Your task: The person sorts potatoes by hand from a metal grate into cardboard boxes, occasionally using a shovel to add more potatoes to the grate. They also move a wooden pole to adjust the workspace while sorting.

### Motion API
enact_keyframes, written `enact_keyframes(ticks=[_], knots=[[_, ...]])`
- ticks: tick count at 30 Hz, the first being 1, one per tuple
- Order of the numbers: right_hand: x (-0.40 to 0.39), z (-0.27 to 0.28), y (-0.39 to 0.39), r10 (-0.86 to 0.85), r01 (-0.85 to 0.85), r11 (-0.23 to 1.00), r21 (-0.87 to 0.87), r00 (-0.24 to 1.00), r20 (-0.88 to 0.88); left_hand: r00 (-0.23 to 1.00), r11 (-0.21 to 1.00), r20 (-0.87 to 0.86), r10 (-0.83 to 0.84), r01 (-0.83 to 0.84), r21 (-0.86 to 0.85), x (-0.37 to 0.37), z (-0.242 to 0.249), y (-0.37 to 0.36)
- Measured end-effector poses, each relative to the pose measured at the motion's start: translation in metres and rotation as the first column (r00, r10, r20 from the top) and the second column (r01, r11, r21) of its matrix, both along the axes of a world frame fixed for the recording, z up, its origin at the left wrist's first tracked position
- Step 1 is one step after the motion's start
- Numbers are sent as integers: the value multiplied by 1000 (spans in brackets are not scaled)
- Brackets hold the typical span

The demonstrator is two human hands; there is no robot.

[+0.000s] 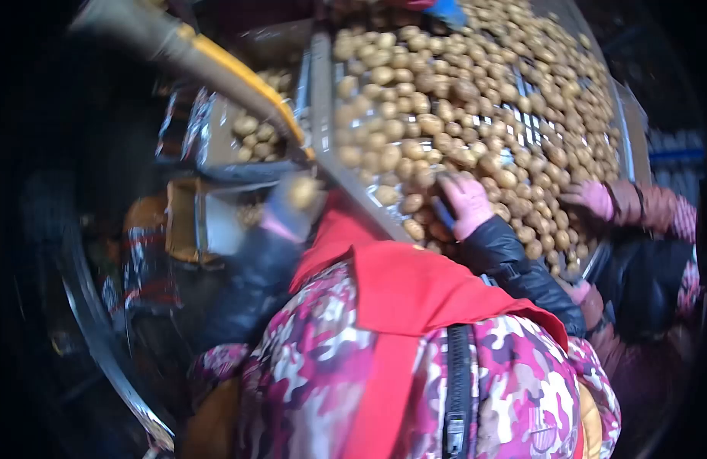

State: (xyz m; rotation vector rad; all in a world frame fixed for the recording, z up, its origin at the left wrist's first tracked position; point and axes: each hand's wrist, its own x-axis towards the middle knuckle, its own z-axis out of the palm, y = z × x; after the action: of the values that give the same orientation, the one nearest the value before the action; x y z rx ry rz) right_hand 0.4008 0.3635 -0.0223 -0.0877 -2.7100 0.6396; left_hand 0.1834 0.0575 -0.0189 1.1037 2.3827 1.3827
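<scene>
My left hand [286, 218], in a pink and bluish glove, is smeared by motion to the left of the sorting table. It grips a potato [301, 191], held in the air near a open-topped box. Reaching over the table's near edge, my right hand [466, 205] wears a pink glove with dark fingertips. Its fingers bend down among the potatoes [506, 179]; what lies under them is hidden. Potatoes of mixed size cover much of the slatted surface, and bare slats [528, 122] show between some of them.
A metal rail [323, 92] borders the table on the left. Beyond it stand a bin of potatoes [258, 139] and a cardboard box [186, 222]. A grey pipe with a yellow strip [238, 80] slants overhead. At right, another person's gloved hand [592, 200] touches the potatoes.
</scene>
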Motion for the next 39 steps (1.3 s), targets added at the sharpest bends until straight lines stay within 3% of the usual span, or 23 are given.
enact_keyframes(ticks=[1, 2, 3, 4, 6, 7, 9, 11, 13, 14, 15, 16, 17, 20, 22, 23, 28, 32, 35, 36, 38, 39], knots=[[1, 15, -4, 28, -28, 999, -31, 1000, -14, 984, 998, -170, 47, -51, -20, -22, -5, -12], [1, 37, -11, 132, -137, 980, -146, 990, -47, 986, 994, 163, 19, -36, 103, -47, 2, -17], [10, 29, -13, 162, -161, 986, 28, 987, -12, 863, 955, 504, -31, -123, 269, -72, 9, -23], [19, 5, -14, 179, -178, 971, 157, 984, 5, 670, 888, 739, -77, -292, 357, -97, 15, -28], [27, -8, -4, 226, -246, 947, 208, 967, 114, 413, 847, 911, -25, -475, 239, -102, 37, -18], [25, -6, 6, 261, -288, 938, 195, 953, 152, 232, 803, 951, 205, -596, -28, -93, 54, -12], [24, 6, 23, 175, -194, 940, 281, 980, 93, 472, 974, 874, 118, -225, -11, -63, 50, -1], [18, -6, 39, 62, -76, 963, 258, 996, 59, 636, 928, 733, 241, 70, -367, -34, 54, 25], [13, -5, 72, -135, 49, 966, 254, 933, 334, 558, 945, 801, 218, 83, -315, -7, 45, 60], [9, -2, 87, -215, 101, 960, 260, 864, 455, 772, 948, 635, -26, 221, -230, -9, 19, 68], [8, 2, 95, -286, 152, 950, 272, 774, 565, 877, 908, 391, -280, 373, -188, -15, -3, 78], [18, 10, 100, -400, 296, 911, 286, 804, 440, 908, 896, 221, -355, 398, -195, -14, 8, 104], [34, 15, 107, -514, 440, 853, 280, 799, 312, 903, 881, 48, -427, 428, -203, -10, 22, 134], [55, -27, 103, -670, 628, 742, 233, 698, 254, 895, 876, 89, -437, 446, -185, -12, 31, 198], [61, -30, 76, -741, 727, 666, 165, 619, 261, 852, 844, -131, -507, 460, -276, -27, 10, 233], [64, -41, 63, -685, 665, 726, 177, 675, 274, 808, 830, -249, -533, 443, -340, -34, 2, 250], [98, -23, -17, -329, 378, 925, -41, 850, 412, 679, 762, -411, -608, 353, -544, -56, -16, 334], [126, -24, -47, -318, 374, 918, -133, 893, 319, 701, 673, -353, -620, 244, -699, -55, -24, 377], [140, -27, -66, -311, 352, 934, -61, 885, 346, 773, 738, -330, -542, 250, -627, -50, -43, 376], [148, -21, -68, -295, 340, 935, -101, 903, 314, 719, 724, -375, -584, 253, -642, -37, -36, 365], [159, -24, -62, -437, 478, 878, 7, 795, 421, 553, 719, -511, -658, 257, -646, -3, -24, 324], [165, -26, -56, -500, 534, 843, 66, 732, 462, 598, 645, -368, -713, 352, -678, 21, -1, 301]])
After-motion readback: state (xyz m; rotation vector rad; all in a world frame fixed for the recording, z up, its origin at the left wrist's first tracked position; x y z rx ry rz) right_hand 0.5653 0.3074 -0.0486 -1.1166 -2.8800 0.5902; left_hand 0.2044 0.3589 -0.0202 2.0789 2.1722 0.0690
